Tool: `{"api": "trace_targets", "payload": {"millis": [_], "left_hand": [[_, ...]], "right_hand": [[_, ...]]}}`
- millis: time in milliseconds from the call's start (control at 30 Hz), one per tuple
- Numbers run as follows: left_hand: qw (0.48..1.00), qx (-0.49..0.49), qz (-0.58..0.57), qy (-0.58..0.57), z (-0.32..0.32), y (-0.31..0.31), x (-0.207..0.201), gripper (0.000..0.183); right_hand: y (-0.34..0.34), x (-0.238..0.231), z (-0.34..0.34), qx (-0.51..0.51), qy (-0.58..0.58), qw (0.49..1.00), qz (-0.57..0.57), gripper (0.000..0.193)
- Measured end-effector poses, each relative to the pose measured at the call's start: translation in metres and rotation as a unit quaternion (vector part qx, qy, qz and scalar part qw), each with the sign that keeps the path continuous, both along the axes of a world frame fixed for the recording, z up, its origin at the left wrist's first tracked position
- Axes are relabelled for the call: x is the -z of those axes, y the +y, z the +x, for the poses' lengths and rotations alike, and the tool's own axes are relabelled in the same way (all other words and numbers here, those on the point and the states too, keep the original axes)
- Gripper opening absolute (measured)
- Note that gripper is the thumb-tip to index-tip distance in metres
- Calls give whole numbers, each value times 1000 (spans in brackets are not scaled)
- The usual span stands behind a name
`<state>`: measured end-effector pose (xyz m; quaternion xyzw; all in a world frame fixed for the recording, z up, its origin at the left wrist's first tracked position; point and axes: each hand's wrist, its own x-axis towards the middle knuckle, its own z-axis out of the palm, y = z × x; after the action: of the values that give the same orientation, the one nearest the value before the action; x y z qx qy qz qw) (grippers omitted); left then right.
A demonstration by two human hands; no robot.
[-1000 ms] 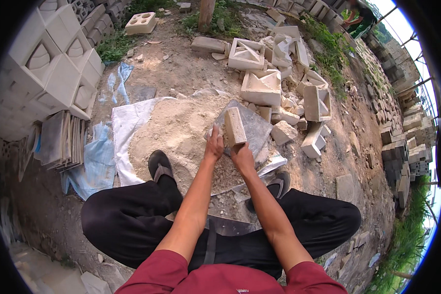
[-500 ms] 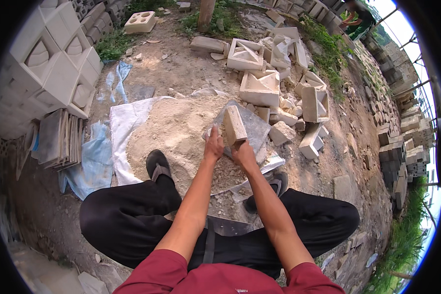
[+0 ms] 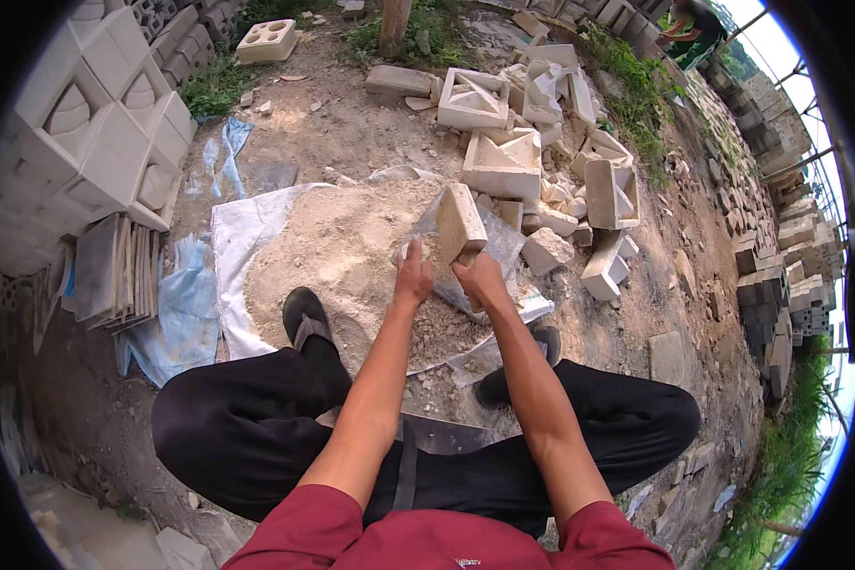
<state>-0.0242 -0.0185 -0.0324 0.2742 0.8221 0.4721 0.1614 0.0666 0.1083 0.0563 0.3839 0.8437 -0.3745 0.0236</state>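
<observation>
My right hand (image 3: pixel 481 277) is wrapped around the short handle of a pale, block-headed mallet (image 3: pixel 461 220). Its thick rectangular head stands up above a grey flat slab (image 3: pixel 506 249). Beside the slab's left corner is my left hand (image 3: pixel 414 275), its fingers curled together; whatever they hold, if anything, is too small to make out. Under both hands a heap of pale crushed rubble (image 3: pixel 323 242) is spread on a white sheet (image 3: pixel 233 261). The mallet head partly covers the slab.
Broken hollow blocks (image 3: pixel 502 163) pile up beyond the slab. Patterned blocks (image 3: pixel 128 133) form a tall stack at left, with leaning thin boards (image 3: pixel 114 275) and blue plastic (image 3: pixel 188 304) below. A wooden post (image 3: pixel 394 28) rises behind. Another person (image 3: pixel 698 33) bends at far right.
My right hand has lifted the mallet upward and slightly right, away from the slab. My left hand stays in nearly the same place.
</observation>
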Motion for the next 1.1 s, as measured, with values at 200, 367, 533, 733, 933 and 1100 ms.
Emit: {"api": "trace_targets", "payload": {"millis": [200, 367, 533, 733, 933, 1100], "left_hand": [[1000, 3, -7, -5, 5, 4, -1, 66], [1000, -11, -3, 9, 2, 2, 6, 66], [1000, 8, -20, -3, -1, 5, 10, 63], [998, -18, -41, 39, 6, 4, 5, 64], [994, -30, -91, 58, 8, 3, -17, 66], [979, -100, -119, 130, -1, -15, -20, 67]], "right_hand": [[-23, 24, 24, 69, -13, 996, 51, 62], [1, -5, 4, 23, -14, 999, -44, 55], [-29, 24, 34, 70, 20, 996, 58, 58], [-8, 6, 14, 36, -27, 998, 36, 61], [-30, 25, 31, 89, 24, 994, 56, 61], [-20, 30, 36, 64, 11, 997, 45, 58]]}}
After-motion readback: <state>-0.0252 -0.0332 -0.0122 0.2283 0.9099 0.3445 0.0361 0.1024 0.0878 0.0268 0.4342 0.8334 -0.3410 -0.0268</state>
